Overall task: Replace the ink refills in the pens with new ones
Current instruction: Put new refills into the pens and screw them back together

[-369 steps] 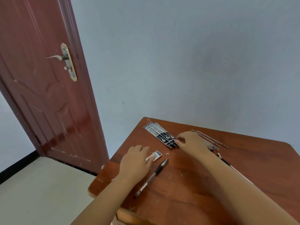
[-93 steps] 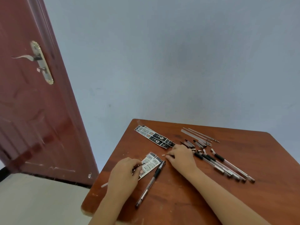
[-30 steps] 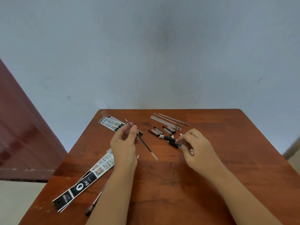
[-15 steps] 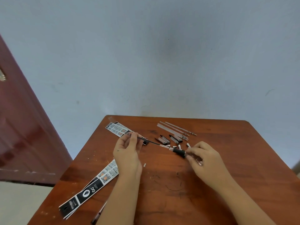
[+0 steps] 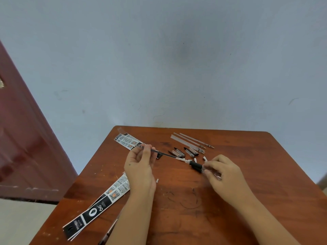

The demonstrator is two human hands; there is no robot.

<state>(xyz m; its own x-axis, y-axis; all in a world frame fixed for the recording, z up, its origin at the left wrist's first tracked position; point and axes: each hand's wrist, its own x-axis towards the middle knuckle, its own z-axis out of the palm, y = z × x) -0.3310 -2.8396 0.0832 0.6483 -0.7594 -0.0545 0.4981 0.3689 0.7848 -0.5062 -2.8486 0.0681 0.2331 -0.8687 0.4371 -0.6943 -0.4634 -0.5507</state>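
My left hand (image 5: 139, 171) pinches a thin black ink refill (image 5: 164, 153) near its back end, above the wooden table (image 5: 265, 174). The refill's tip points right, toward the black-gripped front end of a clear pen barrel (image 5: 197, 166). My right hand (image 5: 224, 175) grips that barrel; most of its clear body is hidden under the fingers. Refill tip and barrel opening lie almost in line, close together. I cannot tell whether the tip is inside the barrel.
Several clear empty refills (image 5: 191, 141) lie at the table's far side, with pen caps (image 5: 184, 152) and small white bits (image 5: 204, 158) below them. Printed packaging strips lie far left (image 5: 127, 141) and near left (image 5: 99, 207). Another pen (image 5: 108, 232) pokes out by my left forearm. A red-brown door (image 5: 21, 138) stands left.
The view has dropped slightly, so table and hands sit lower in frame. The refill's tip stays near the barrel's front end. Earlier my left hand lifted the refill from the table.
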